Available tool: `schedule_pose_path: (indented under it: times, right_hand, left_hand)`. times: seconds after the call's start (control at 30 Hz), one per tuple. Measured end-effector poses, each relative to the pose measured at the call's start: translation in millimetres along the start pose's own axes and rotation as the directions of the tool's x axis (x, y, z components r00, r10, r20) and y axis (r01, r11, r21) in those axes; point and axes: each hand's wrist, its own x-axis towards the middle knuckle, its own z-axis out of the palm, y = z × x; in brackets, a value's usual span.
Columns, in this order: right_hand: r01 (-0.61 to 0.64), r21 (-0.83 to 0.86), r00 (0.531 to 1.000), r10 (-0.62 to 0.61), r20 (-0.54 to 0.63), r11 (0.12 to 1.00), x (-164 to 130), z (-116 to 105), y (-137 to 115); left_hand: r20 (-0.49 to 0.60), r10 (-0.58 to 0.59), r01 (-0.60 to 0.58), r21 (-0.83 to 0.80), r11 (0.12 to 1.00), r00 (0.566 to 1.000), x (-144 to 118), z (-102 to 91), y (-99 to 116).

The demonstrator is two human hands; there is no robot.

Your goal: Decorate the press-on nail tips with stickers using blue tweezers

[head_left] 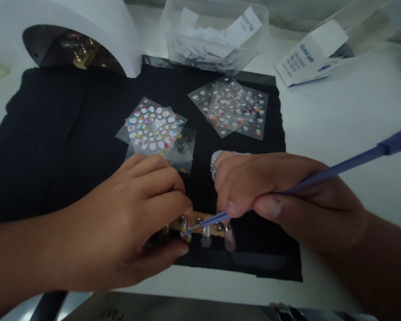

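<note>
Right hand pinching slim blue tweezers (tip down), left hand steadying glossy nail tips

- A black rectangular cloth mat lay on the white table, covering its middle and left.
- A white domed nail lamp stood at the mat's far left corner.
- A clear plastic tub of white paper pads sat behind the mat's far edge, right of the lamp.
- A white cardboard box of alcohol pads lay on the table right of the tub, off the mat.
- Two piles of clear sticker sheets lay on the mat: one near its middle, the other to its right and farther back.
- A tan strip holding clear false nails lay near the mat's front edge, between the left hand and right hand.
- Blue slender tweezers ran from the right, through the right hand, their tip at the strip.
</note>
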Motion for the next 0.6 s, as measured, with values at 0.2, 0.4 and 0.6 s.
schedule_pose_path:
  times: [0.2, 0.4, 0.6]
  right_hand:
    - [-0.005, 0.009, 1.000, 0.006, -0.015, 1.000, 0.6, 0.1, 0.6]
    - [-0.004, -0.014, 1.000, 0.004, -0.009, 1.000, 0.8, -0.4, 0.6]
    - [0.001, -0.011, 1.000, -0.001, -0.002, 1.000, 1.5, -0.3, 0.7]
  left_hand:
    - [0.002, -0.002, 0.002, 0.007, 1.000, 1.000, -1.1, -1.3, -0.1]
    - [-0.001, 0.006, -0.006, 0.018, 1.000, 1.000, -0.6, -2.1, 0.0]
    - [-0.007, 0.016, -0.016, 0.009, 1.000, 1.000, -0.7, -1.6, 0.0]
